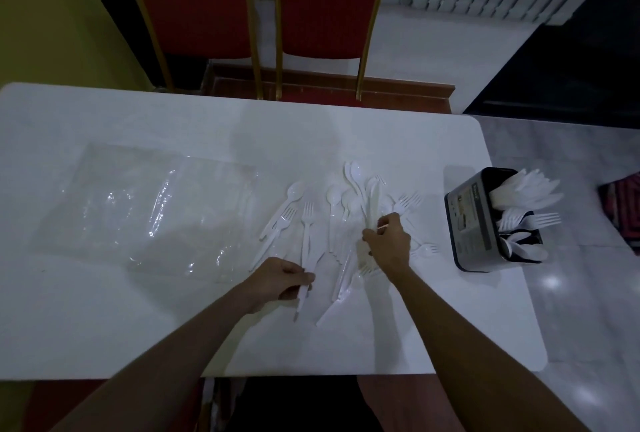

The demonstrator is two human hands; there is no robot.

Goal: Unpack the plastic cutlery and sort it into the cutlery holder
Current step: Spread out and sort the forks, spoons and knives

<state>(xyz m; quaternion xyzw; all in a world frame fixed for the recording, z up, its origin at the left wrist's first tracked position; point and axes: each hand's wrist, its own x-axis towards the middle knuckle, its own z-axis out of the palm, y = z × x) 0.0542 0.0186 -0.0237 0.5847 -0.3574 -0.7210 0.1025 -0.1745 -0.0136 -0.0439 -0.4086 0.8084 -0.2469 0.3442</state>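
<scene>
Sorting is partly done. The loose cutlery [332, 223] lies scattered on the table [104, 327], between the emptied plastic bag [145, 209] on the left and the cutlery holder [467, 223] near the right edge. The holder already carries pieces in all three compartments: what look like knives in the far one, forks in the middle, spoons nearest.

Hand state: the left hand [280, 281] is curled round the handle of a fork [306, 220], tines pointing away. The right hand [389, 244] pinches a long white piece [373, 199], probably a knife, at the far side of the pile; whether it holds more than one cannot be told.

Recommended procedure:
1. Gather one type per hand. White pieces on a white table are easily confused, so check the head of each before lifting.
2. Align handles before carrying, so the bundle enters the compartment in one motion.
3. Insert handle-first into the matching compartment. The holder is light and crowded; lower the bundle gently to avoid tipping it towards the table edge.
</scene>
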